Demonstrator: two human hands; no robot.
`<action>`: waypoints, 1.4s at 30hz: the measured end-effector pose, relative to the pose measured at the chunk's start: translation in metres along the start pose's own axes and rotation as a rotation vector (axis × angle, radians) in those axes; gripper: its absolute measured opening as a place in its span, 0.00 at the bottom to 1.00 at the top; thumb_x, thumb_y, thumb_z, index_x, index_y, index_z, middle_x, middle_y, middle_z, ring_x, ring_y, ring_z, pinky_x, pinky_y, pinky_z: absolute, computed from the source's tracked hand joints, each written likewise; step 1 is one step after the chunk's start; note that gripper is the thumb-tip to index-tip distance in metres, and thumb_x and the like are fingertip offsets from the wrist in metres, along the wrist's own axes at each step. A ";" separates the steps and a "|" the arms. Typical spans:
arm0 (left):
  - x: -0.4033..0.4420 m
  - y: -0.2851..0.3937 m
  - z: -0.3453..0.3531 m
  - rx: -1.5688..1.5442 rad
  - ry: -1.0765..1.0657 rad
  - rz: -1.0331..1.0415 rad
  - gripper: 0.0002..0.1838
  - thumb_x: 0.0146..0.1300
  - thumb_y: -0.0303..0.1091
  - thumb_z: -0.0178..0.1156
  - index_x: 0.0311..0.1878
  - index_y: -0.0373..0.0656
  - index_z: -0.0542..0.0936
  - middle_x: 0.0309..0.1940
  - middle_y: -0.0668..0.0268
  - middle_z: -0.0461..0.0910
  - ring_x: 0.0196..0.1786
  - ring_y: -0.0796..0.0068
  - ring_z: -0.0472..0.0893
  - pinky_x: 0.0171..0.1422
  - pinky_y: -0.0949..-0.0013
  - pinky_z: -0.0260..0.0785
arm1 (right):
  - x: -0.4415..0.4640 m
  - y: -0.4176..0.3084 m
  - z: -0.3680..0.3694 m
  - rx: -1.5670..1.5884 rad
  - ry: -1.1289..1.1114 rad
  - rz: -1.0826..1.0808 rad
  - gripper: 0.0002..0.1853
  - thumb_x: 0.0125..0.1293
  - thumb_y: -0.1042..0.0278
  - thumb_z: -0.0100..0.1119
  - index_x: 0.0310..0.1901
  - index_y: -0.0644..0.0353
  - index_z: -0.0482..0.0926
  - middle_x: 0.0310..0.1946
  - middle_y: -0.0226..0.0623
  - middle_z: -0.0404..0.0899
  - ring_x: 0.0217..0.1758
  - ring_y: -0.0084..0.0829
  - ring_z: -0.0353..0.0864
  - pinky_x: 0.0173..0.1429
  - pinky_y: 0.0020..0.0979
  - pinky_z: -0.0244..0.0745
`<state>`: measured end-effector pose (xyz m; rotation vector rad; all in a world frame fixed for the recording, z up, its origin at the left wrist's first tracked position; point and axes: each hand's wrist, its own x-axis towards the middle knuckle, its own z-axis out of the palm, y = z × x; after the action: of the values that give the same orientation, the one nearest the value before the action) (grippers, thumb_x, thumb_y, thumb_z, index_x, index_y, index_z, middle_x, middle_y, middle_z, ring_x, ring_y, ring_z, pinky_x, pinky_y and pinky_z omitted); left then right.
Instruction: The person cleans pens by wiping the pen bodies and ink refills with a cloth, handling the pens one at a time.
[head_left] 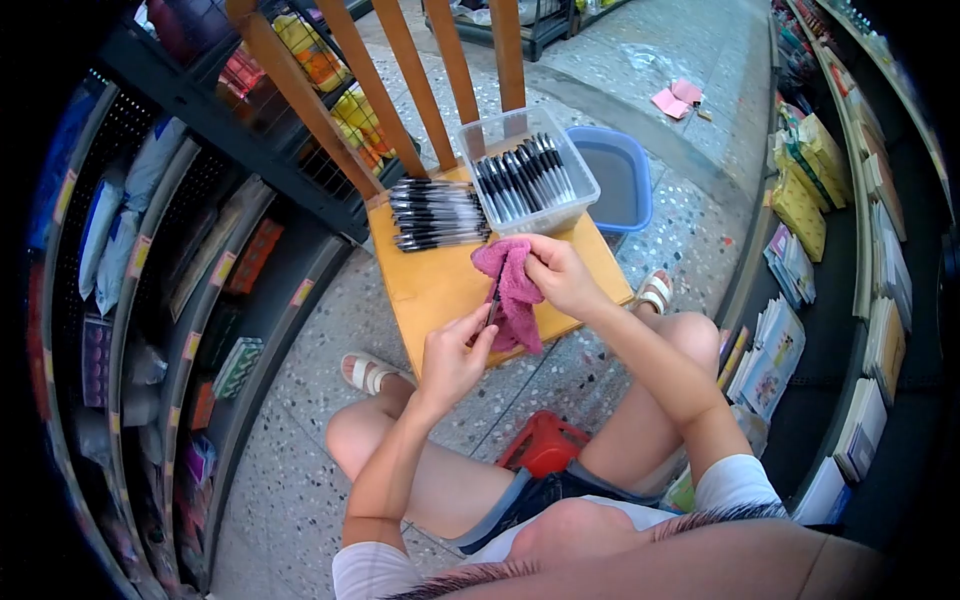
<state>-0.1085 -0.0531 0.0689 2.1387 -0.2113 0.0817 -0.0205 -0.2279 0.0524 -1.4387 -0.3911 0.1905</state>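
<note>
My left hand (457,347) pinches the lower end of a dark pen (494,298), held tilted above the front of a wooden chair seat (415,300). A pink cloth (518,310) is gathered in my right hand (562,278), its folds against the upper part of the pen and hanging down below. On the seat behind my hands lies a pile of black-and-clear pens (438,213). Beside it, to the right, stands a clear plastic box (565,212) with several similar pens leaning inside.
A blue basin (610,180) stands right of the chair. Shelves of packaged goods (120,230) curve along the left, and shelves with notebooks (775,355) along the right. A red plastic stool (545,445) shows between my legs. Pink paper (678,98) lies on the floor.
</note>
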 end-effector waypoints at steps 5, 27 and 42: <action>-0.007 0.005 -0.001 0.036 0.034 -0.037 0.15 0.55 0.27 0.63 0.46 0.33 0.79 0.29 0.54 0.81 0.28 0.67 0.81 0.32 0.70 0.72 | -0.003 -0.005 0.005 0.230 -0.118 0.087 0.18 0.63 0.81 0.47 0.55 0.67 0.69 0.43 0.33 0.77 0.43 0.19 0.77 0.48 0.22 0.73; 0.001 0.015 0.006 0.038 0.050 0.036 0.16 0.55 0.29 0.64 0.46 0.34 0.79 0.25 0.56 0.79 0.25 0.71 0.78 0.31 0.71 0.71 | -0.004 -0.021 -0.002 0.130 0.045 0.046 0.13 0.67 0.77 0.41 0.44 0.69 0.77 0.37 0.34 0.82 0.39 0.19 0.78 0.45 0.23 0.74; 0.001 -0.005 0.014 -0.577 -0.188 -0.235 0.16 0.64 0.27 0.56 0.54 0.35 0.76 0.30 0.69 0.80 0.32 0.84 0.77 0.38 0.77 0.72 | -0.003 0.007 0.002 0.575 0.025 0.127 0.10 0.69 0.69 0.50 0.47 0.64 0.74 0.38 0.33 0.80 0.38 0.19 0.79 0.43 0.23 0.76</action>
<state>-0.1067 -0.0620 0.0572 1.5787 -0.0769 -0.2867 -0.0235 -0.2264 0.0450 -0.8965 -0.1991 0.3565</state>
